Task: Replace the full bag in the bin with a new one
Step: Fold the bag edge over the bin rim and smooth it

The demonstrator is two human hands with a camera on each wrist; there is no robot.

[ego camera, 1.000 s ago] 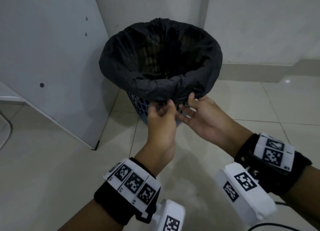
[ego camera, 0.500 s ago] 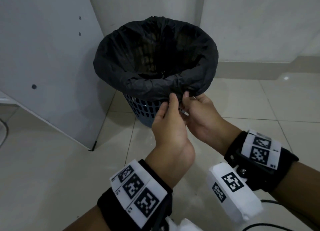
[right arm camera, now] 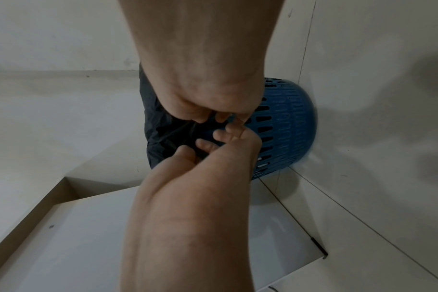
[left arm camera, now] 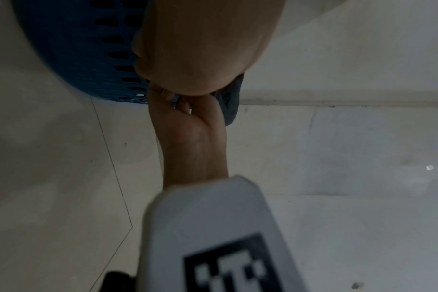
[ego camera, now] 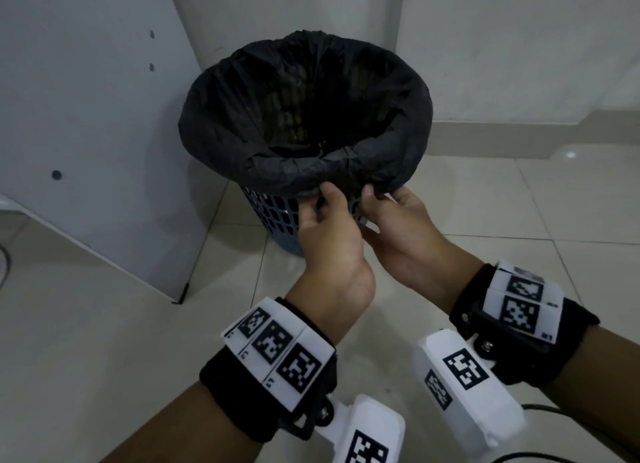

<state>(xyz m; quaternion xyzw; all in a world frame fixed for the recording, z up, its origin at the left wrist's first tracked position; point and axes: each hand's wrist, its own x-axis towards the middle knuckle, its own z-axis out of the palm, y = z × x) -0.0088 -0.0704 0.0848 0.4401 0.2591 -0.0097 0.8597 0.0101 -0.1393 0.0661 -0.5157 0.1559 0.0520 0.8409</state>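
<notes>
A black bag (ego camera: 304, 116) lines a blue perforated bin (ego camera: 277, 216), with its hem folded down over the rim. Both hands meet at the near side of that hem. My left hand (ego camera: 320, 199) pinches the hem's lower edge between thumb and curled fingers. Right beside it, my right hand (ego camera: 377, 194) pinches the same edge. In the right wrist view the right hand (right arm camera: 208, 116) and left hand (right arm camera: 213, 142) curl onto the bag (right arm camera: 160, 128) against the bin (right arm camera: 283, 128). The left wrist view shows the left hand (left arm camera: 200, 49), the right hand (left arm camera: 185, 110) and a bit of the bag (left arm camera: 231, 102).
The bin stands on a tiled floor (ego camera: 519, 220) in a corner. A white cabinet panel (ego camera: 86, 133) is close on its left and a wall with a skirting board (ego camera: 502, 136) runs behind. A cable (ego camera: 5, 265) lies at the far left.
The right hand's fingers, spread under the hem a second ago, have curled onto it. The left hand has risen slightly along the hem, close beside the right.
</notes>
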